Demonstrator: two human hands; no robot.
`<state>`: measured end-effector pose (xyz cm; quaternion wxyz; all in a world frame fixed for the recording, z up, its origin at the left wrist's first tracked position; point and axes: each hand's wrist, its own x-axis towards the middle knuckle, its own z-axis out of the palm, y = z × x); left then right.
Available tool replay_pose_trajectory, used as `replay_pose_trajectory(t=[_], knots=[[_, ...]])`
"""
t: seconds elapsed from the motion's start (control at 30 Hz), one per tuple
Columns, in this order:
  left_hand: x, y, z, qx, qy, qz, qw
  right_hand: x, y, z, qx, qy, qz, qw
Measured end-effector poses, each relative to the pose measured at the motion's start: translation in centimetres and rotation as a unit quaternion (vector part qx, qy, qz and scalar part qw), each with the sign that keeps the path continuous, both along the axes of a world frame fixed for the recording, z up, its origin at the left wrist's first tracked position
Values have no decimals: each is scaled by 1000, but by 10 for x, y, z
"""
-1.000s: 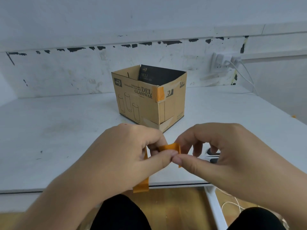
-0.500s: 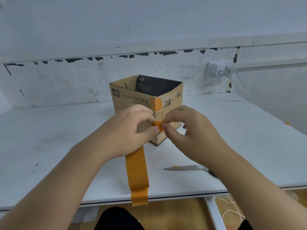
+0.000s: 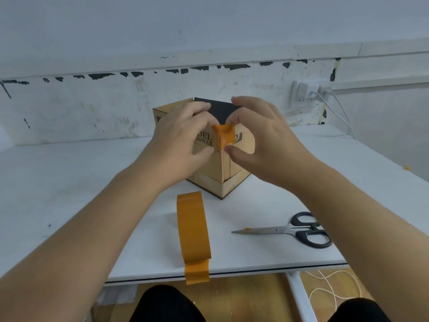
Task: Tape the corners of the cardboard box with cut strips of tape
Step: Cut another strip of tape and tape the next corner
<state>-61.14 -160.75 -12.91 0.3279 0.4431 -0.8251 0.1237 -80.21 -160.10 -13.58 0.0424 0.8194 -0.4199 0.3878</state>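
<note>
White table (image 3: 69, 182) | both hands reach forward — tape strip (image 3: 224, 135) at box (image 3: 218, 173) corner

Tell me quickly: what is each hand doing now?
Left hand: fingers curled, pressing the box beside the tape strip.
Right hand: pinching the tape strip on the box corner.

The brown printed cardboard box (image 3: 210, 180) looks matt and a little worn. The short orange tape strip (image 3: 224, 135) on its near upper corner is wrinkled, with a slight shine. The long orange tape band (image 3: 193, 231) over the tabletop's near edge is smooth, glossy. The scissors (image 3: 287, 230) have dull metal blades and black plastic handles. The white tabletop (image 3: 69, 194) is smooth, matt, scuffed.
</note>
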Motion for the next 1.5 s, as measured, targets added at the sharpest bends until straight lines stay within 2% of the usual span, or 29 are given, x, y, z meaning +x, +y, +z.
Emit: replay_pose_trajectory(t=[0.17,0.3,0.6,1.5], knots=[[-1,-16,0,33,-29,-22,999,-5,-19,1,28,67,34,997],[-2,-20,-6,41,-2,-32,999,-2,-27,-7,-14,52,48,997],[-2,-19,-10,17,4,-34,999,2,-35,-18,-72,56,-9,996],[-3,-22,-13,-21,0,-25,999,4,-36,-20,-83,63,-28,994]])
